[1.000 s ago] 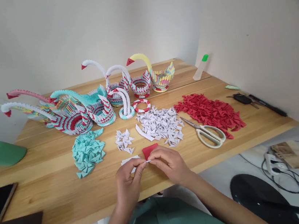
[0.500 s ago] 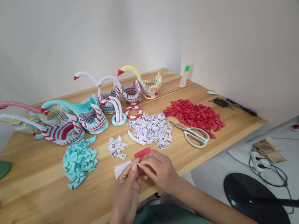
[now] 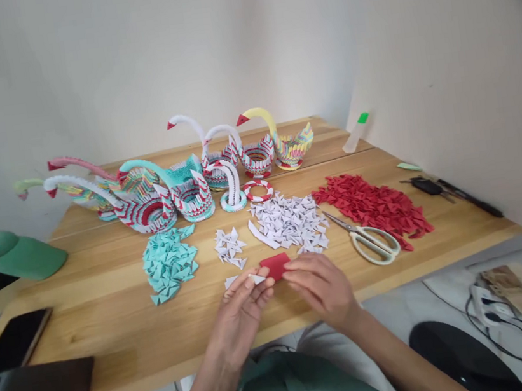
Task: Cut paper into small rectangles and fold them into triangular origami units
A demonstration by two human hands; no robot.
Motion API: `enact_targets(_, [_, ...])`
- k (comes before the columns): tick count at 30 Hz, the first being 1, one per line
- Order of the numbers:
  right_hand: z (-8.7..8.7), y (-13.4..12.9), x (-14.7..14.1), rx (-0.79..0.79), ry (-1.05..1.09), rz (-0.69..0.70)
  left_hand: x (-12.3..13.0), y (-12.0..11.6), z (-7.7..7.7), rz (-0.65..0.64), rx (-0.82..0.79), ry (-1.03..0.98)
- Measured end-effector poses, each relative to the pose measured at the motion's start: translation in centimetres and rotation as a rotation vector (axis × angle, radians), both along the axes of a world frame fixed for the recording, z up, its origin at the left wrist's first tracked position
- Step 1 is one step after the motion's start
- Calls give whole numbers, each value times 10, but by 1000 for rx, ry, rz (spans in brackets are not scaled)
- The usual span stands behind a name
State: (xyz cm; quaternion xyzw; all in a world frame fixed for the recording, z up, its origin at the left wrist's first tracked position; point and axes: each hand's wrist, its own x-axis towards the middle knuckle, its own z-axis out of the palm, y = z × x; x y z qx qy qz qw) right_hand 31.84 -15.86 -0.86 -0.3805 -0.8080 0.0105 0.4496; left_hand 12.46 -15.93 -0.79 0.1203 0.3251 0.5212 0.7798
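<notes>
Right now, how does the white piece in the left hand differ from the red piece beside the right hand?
Colour: the white piece is pale, while the red piece is deep red.
Size: the white piece shows smaller than the red piece.
Place: the left hand holds the white piece; the red piece is by the right hand, touching or not I cannot tell.

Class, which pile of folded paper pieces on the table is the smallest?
The small white pile beyond the left hand, between the turquoise pile and the large white pile; it has far fewer pieces than those or the red pile.
</notes>
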Motion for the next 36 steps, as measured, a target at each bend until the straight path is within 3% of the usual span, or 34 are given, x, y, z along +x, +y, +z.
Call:
enact_targets(6, [-20, 12, 124, -89, -297, -538, -33, 13, -8, 160, -6, -14])
enact_targets(9, [-30, 16, 158, -191, -438, -566, -37, 18, -13, 188, -22, -10])
enact_targets(14, [-30, 22, 163, -341, -533, -631, -36, 20, -15, 181, -5, 10])
enact_targets(17, [-13, 19, 158, -367, -511, -683, -37, 20, -16, 186, 27, 21])
enact_targets(20, [8, 4, 142, -415, -322, -769, -36, 20, -16, 163, 40, 10])
enact_targets(21, [15, -2, 131, -457, -203, -715, -35, 20, -15, 150, 40, 2])
enact_targets(23, [25, -15, 104, -563, 34, -444, -34, 20, -12, 126, 40, -18])
enact_targets(25, [30, -25, 72, -639, 103, -212, -32, 19, -9, 111, 33, -27])
enact_targets(28, [32, -33, 30, -676, 92, -5, -30, 16, -5, 111, 18, -9])
enact_targets(31, [30, -33, 10, -662, 61, 108, -31, 12, -3, 129, 7, 10])
enact_targets(36, [27, -28, 4, -684, 25, 170, -35, 9, -4, 128, -4, -1])
